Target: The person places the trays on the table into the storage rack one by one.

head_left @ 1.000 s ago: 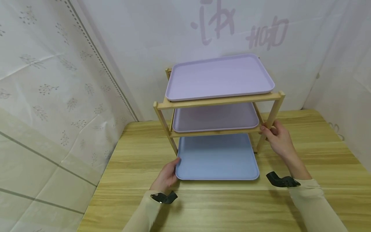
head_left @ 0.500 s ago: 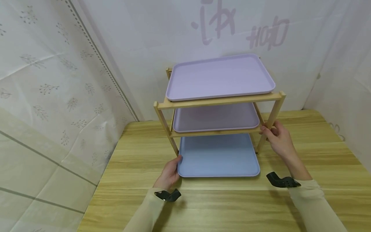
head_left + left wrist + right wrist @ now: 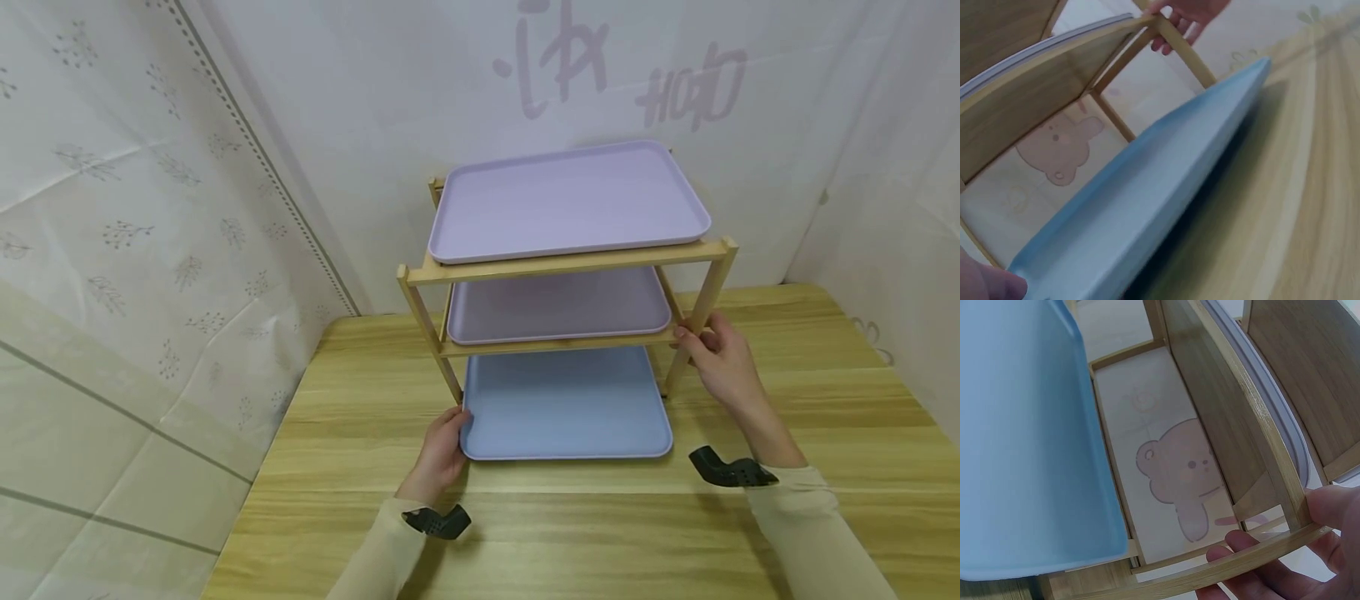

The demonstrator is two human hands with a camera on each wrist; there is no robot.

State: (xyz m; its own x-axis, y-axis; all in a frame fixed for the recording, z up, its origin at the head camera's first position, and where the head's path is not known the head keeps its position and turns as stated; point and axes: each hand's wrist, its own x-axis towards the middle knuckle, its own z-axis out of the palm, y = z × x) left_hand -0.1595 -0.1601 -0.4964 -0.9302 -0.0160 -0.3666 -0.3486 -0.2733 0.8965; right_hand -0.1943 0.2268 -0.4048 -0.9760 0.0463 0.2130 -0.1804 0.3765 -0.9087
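A three-tier wooden rack (image 3: 555, 263) stands against the back wall. One lilac tray (image 3: 570, 200) lies on its top tier, and a second lilac tray (image 3: 558, 308) on the middle one. Low down, a blue tray (image 3: 566, 408) juts out toward the front, its rear part beneath the middle shelf. My left hand (image 3: 441, 450) holds the blue tray's left edge, the thumb (image 3: 1007, 284) at the rim in the left wrist view. With my right hand (image 3: 720, 358) I grip the rack's right front post, where the middle crossbar meets it; fingers (image 3: 1241, 540) curl around the wood.
Under the rack lies a wood-grain table (image 3: 570, 533). White printed cloth (image 3: 360, 100) hangs behind and at both sides. A pale bear figure (image 3: 1188, 469) on the cloth shows through the rack frame.
The blue tray has slid slightly backward and right, farther under the rack. My left hand moved with it, and its fingers shifted slightly along the edge. My right hand has kept its place.
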